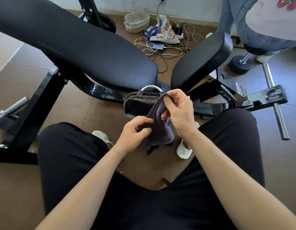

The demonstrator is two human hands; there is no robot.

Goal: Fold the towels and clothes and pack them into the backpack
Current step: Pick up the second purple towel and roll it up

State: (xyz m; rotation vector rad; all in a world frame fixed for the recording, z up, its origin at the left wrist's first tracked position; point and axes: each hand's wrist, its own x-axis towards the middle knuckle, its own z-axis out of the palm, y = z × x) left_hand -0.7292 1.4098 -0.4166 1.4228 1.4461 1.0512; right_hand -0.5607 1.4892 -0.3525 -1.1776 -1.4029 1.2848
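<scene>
A dark grey-purple towel (158, 128) hangs bunched between my two hands above the floor, between my knees. My right hand (178, 112) pinches its upper edge, thumb and fingers curled round the cloth. Lower down, my left hand (134, 133) grips the towel's left side with curled fingers. Behind the towel a grey backpack (137, 102) with a white top handle stands open on the floor, against the frame of a bench. The towel and my hands hide the backpack's lower right part.
Two black padded bench pads (97, 52) (202, 58) rise beyond the backpack on a black steel frame (253, 98). Cables, a power strip and a printed bag (163, 33) lie on the floor by a woven basket (137, 21). Another person stands at the upper right (268, 22).
</scene>
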